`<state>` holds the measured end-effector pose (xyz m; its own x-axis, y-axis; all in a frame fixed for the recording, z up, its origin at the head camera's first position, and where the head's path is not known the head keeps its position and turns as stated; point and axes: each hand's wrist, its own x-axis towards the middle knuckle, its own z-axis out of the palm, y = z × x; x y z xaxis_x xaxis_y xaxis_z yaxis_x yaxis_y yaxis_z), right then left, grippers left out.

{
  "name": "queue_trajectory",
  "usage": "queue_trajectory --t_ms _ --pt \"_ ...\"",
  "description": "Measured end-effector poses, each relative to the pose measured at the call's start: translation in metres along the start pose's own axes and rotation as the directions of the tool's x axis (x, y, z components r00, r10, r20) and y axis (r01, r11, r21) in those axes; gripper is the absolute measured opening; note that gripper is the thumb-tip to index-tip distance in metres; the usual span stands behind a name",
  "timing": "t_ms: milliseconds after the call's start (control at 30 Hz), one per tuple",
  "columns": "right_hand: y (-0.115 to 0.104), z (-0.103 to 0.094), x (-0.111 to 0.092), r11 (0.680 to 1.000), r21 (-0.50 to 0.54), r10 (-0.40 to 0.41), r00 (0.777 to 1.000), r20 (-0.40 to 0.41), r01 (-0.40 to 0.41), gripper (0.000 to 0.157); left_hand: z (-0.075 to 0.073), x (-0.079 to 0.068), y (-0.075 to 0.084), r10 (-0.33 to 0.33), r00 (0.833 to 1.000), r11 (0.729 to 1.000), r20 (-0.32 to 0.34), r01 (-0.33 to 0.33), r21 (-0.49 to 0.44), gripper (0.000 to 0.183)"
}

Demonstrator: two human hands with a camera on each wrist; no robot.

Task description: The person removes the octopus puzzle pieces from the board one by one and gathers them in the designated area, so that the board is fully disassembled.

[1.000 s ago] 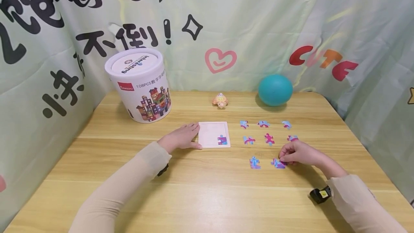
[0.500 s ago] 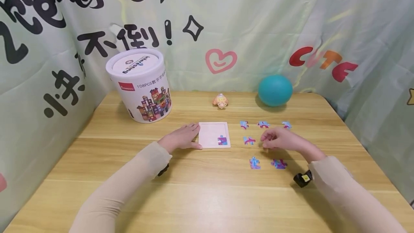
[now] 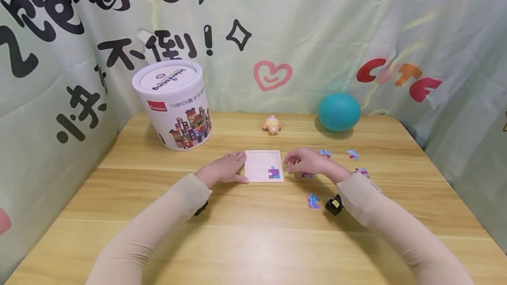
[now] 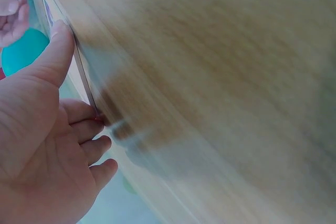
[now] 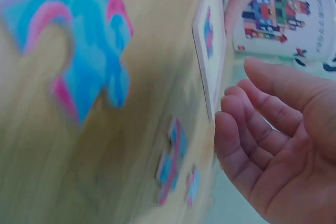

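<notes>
My left hand [image 3: 225, 168] rests at the left side of a square white puzzle tray [image 3: 255, 166], its fingers and thumb spread along the edge. In the left wrist view the fingertips touch the tray's rim. A blue-purple jigsaw piece [image 3: 273, 173] lies in the tray's lower right corner. My right hand [image 3: 305, 160] hovers just right of the tray, fingers loosely bent. The right wrist view shows its thumb apart from the fingers, with nothing between them. Beneath it a blue-pink piece [image 3: 306, 175] is partly covered. Another jigsaw piece [image 3: 314, 201] lies nearer me.
More pieces lie to the right, including a blue one [image 3: 353, 154] and a purple one [image 3: 361, 173]; others are hidden under the right arm. A white bucket [image 3: 174, 104] stands back left, a small figurine [image 3: 272, 125] back centre, and a teal balloon [image 3: 339, 112] back right.
My right hand has moved left across the pieces, from the lower right one to beside the tray. My left hand has stayed at the tray's edge. The view has shifted slightly.
</notes>
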<state>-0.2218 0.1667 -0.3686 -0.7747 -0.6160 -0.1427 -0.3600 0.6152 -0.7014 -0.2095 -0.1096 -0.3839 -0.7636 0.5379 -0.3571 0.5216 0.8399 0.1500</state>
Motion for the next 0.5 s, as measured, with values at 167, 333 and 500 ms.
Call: queue_trajectory --t_ms 167,333,500 --pt "-0.005 0.008 0.014 1.0 -0.024 0.004 1.0 0.011 -0.004 0.016 -0.001 0.0 0.001 -0.004 1.0 1.0 0.005 0.004 0.015 0.087" --pt "-0.009 0.015 0.023 0.999 -0.045 0.024 1.0 0.019 -0.023 0.015 -0.001 0.0 0.001 -0.004 1.0 1.0 0.007 0.004 0.019 0.087" --pt "-0.013 0.02 0.028 0.996 -0.085 0.007 1.0 0.025 -0.005 0.011 -0.001 0.001 0.001 0.0 1.0 1.0 0.004 0.0 0.021 0.087"
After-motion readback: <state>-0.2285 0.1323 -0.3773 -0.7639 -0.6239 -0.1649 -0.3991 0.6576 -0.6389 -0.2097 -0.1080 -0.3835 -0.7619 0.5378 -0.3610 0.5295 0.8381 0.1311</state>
